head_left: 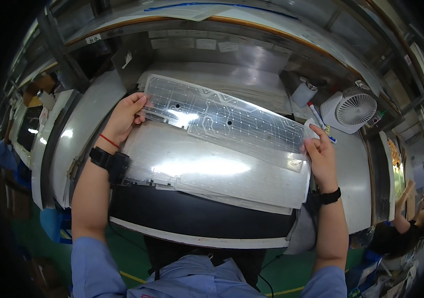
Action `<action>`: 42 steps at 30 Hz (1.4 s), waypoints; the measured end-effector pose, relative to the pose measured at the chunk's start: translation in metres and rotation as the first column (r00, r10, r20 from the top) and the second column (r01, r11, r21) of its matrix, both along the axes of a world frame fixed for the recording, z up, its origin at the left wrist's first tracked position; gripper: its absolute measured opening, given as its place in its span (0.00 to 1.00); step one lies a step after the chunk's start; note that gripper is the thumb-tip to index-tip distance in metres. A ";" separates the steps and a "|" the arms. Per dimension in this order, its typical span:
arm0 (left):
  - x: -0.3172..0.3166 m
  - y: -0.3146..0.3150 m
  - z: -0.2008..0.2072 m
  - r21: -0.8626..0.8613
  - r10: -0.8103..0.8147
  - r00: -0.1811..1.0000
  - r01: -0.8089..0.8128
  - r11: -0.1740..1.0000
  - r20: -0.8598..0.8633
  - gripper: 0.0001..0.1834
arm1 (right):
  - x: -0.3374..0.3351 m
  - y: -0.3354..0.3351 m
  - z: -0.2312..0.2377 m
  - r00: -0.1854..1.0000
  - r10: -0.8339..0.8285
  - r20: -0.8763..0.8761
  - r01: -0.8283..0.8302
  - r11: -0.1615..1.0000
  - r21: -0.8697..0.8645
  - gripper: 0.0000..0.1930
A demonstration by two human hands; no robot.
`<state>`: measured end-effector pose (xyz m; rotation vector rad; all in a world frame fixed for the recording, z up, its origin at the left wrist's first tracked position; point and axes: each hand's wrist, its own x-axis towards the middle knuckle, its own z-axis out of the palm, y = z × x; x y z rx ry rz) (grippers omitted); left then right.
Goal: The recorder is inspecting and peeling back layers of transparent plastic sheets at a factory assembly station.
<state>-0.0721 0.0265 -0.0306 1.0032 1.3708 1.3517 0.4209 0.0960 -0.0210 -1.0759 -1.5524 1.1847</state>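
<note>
Between my two hands I hold up a long clear plastic sheet (247, 124) printed with silvery circuit lines and a few black dots. It is tilted, its left end higher than its right. My left hand (128, 115) pinches the left end between thumb and fingers. At the right end, my right hand (319, 149) grips the corner the same way. Under the sheet lies a stack of similar clear sheets (212, 181), glossy with reflected light, on a black mat (197, 208).
A white fan (356, 110) stands at the back right, beside a whitish bottle (304, 93) and markers (316, 114). Metal shelving edges (271, 37) run overhead. Stacked sheets (88, 129) lie left of the work area. Another person (408, 231) is at far right.
</note>
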 end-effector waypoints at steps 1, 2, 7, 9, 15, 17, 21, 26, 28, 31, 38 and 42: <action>0.000 0.001 0.000 0.002 -0.005 1.000 0.005 1.000 0.003 0.12 | 0.001 0.000 0.000 1.000 0.001 -0.004 -0.001 1.000 0.004 0.22; 0.000 0.001 -0.001 0.004 -0.009 1.000 0.009 1.000 0.006 0.12 | 0.001 0.000 0.000 1.000 0.000 -0.004 0.000 1.000 0.000 0.22; -0.004 0.001 -0.004 0.008 0.000 1.000 -0.001 1.000 0.026 0.12 | -0.002 -0.001 0.002 0.998 0.032 0.049 -0.032 0.999 0.005 0.25; -0.004 0.001 -0.004 0.008 -0.003 1.000 0.002 1.000 0.027 0.12 | 0.001 0.000 -0.001 0.997 0.046 0.063 -0.047 0.999 0.021 0.26; -0.007 0.002 -0.006 0.045 0.027 0.998 -0.030 0.999 0.059 0.12 | 0.005 0.004 -0.006 0.997 0.062 -0.038 -0.063 0.998 -0.022 0.28; -0.018 0.005 -0.013 0.066 0.027 0.993 -0.035 0.997 0.113 0.14 | 0.006 0.004 -0.007 0.995 0.092 -0.046 -0.095 0.994 -0.052 0.28; -0.004 0.004 -0.008 0.118 0.155 0.956 -0.189 0.975 0.249 0.18 | 0.002 -0.005 0.005 0.967 0.220 0.130 -0.207 0.972 -0.106 0.27; 0.001 0.002 0.000 0.116 0.133 0.951 -0.172 0.978 0.280 0.19 | 0.005 -0.009 0.008 0.889 0.278 0.363 -0.276 0.959 -0.058 0.17; -0.001 0.001 0.000 0.106 0.094 0.962 -0.125 0.986 0.255 0.19 | 0.003 -0.008 0.007 0.880 0.264 0.395 -0.262 0.963 -0.060 0.12; -0.007 0.002 -0.003 0.081 0.062 0.972 -0.083 0.993 0.228 0.18 | 0.001 -0.010 0.010 0.883 0.193 0.427 -0.219 0.976 0.012 0.09; -0.003 0.002 -0.002 0.063 0.052 0.978 -0.066 0.996 0.201 0.15 | 0.001 -0.007 0.002 0.942 0.100 0.319 -0.164 0.970 0.179 0.07; -0.009 0.000 -0.003 0.022 -0.032 0.986 0.029 0.999 0.163 0.15 | 0.002 -0.002 0.000 0.961 0.050 0.272 -0.114 0.967 0.228 0.06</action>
